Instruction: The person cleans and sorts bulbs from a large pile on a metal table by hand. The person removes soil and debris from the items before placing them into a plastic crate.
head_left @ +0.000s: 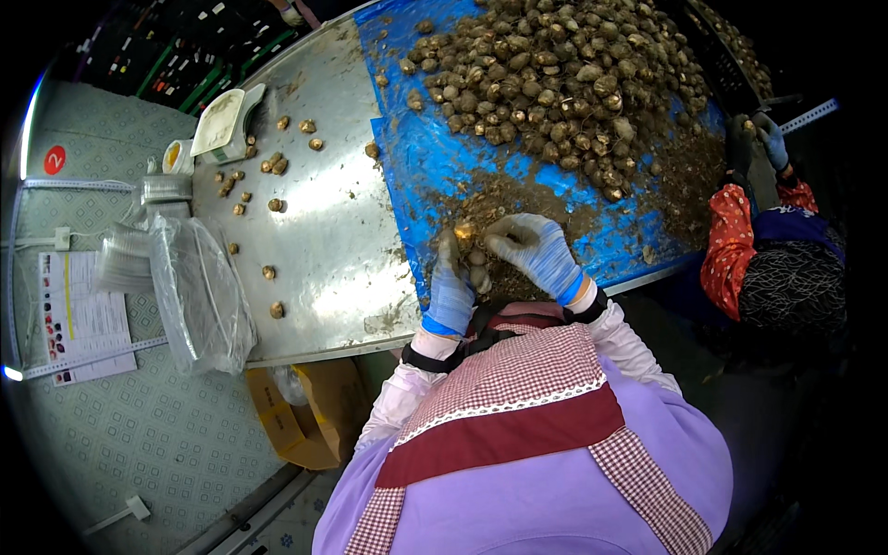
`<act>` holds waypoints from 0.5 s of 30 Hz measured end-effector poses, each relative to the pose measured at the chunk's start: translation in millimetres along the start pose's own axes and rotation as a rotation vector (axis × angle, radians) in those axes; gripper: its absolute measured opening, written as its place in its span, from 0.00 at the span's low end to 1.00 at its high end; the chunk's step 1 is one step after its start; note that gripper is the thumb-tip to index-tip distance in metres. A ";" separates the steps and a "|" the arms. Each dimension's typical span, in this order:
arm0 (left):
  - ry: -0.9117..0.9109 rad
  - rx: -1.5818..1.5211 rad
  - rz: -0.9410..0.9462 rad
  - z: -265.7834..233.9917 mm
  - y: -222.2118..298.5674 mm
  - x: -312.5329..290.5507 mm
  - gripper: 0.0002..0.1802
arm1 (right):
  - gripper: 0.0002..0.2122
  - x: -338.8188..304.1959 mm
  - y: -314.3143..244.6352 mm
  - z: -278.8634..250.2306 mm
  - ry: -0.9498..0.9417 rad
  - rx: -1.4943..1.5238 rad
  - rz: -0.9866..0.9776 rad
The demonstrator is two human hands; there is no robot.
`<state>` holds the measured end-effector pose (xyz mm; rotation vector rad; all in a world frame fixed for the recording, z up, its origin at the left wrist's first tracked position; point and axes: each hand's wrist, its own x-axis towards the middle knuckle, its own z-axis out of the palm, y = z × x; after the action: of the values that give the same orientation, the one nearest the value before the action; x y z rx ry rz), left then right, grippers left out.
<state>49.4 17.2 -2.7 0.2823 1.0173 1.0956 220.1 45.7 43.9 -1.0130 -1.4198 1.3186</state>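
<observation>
My left hand [450, 294], in a grey and blue work glove, is closed around a small brown taro corm [463, 230], whose pale yellowish side faces up. Close to its right, my right hand [538, 253] in a matching glove has its fingers bent together toward the corm. Whatever those fingers may pinch is hidden. Both hands are above the near edge of a blue sheet [404, 176] strewn with soil and scraps. Beyond them rises a large heap of taro corms [555, 79]. More corms lie just below my fingers, partly covered by the gloves.
Scattered corms [276, 204] lie on the metal table [338, 222] at left, near a scale [220, 125], clear plastic trays [125, 259] and a plastic bag [199, 296]. A cardboard box [310, 416] stands below. At right, a gloved co-worker [786, 240] handles something small.
</observation>
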 end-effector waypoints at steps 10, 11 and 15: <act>-0.028 0.565 0.164 0.4 8.4 -4.1 0.32 | 0.11 12.9 5.5 -2.6 -0.029 -0.377 0.022; -0.032 0.554 0.192 -1.0 5.1 -2.2 0.31 | 0.10 10.8 7.8 -1.3 -0.023 -0.288 0.049; -0.030 0.476 0.250 -0.4 4.6 -5.0 0.24 | 0.10 9.4 0.3 -9.9 -0.085 0.079 0.172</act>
<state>45.9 15.1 2.8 0.8257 1.2324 1.0553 227.5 57.2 44.4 -1.0557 -1.3557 1.5477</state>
